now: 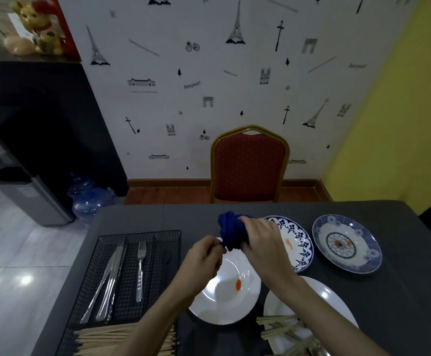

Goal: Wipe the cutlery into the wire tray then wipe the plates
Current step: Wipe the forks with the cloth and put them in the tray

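Head view: right hand (262, 242) grips a bunched dark blue cloth (231, 231), fingers curled round it; left hand (204, 260) pinches its lower end. Both hover above a white round plate (228, 299) bearing an orange smear. Black wire tray (132, 276), left on the dark surface (402, 304), holds knives and a steel fork (140, 268).

2 bare forearms show, with no sleeve reaching the wrists. The left hand (204, 255) and the right hand (263, 242) wear no rings, watch or gloves that show.
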Available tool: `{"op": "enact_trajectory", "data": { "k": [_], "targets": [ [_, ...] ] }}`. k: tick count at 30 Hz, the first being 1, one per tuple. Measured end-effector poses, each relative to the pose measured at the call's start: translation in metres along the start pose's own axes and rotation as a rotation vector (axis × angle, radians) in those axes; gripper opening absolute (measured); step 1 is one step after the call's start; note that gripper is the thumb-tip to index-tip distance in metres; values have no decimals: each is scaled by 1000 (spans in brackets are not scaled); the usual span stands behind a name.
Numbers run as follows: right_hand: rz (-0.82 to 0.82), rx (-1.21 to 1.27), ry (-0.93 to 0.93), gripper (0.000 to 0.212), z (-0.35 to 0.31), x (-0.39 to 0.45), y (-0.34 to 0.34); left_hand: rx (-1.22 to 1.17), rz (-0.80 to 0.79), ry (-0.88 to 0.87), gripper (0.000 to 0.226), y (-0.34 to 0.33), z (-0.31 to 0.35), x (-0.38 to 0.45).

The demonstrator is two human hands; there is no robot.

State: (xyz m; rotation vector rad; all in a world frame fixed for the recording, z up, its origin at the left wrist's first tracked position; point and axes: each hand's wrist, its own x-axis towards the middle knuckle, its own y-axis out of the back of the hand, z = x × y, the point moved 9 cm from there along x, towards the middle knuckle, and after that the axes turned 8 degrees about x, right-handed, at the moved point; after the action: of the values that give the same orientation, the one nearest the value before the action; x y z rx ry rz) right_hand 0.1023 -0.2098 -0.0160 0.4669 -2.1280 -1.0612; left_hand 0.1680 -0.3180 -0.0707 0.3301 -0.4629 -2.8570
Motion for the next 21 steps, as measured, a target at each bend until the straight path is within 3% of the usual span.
{"op": "enact_trajectory", "data": {
  "k": [6,11,17,21],
  "targets": [
    [39,-56,-248,33,65,11,14,-142,-29,25,17,0,-3,-13],
    [126,116,-351,28,84,5,31,34,159,137,37,29,-31,-8],
    [138,249,-224,35,43,6,26,113,14,161,27,3,-33,4],
    [20,102,6,44,10,1,8,96,0,35,25,-10,-2,3]
  ]
}}
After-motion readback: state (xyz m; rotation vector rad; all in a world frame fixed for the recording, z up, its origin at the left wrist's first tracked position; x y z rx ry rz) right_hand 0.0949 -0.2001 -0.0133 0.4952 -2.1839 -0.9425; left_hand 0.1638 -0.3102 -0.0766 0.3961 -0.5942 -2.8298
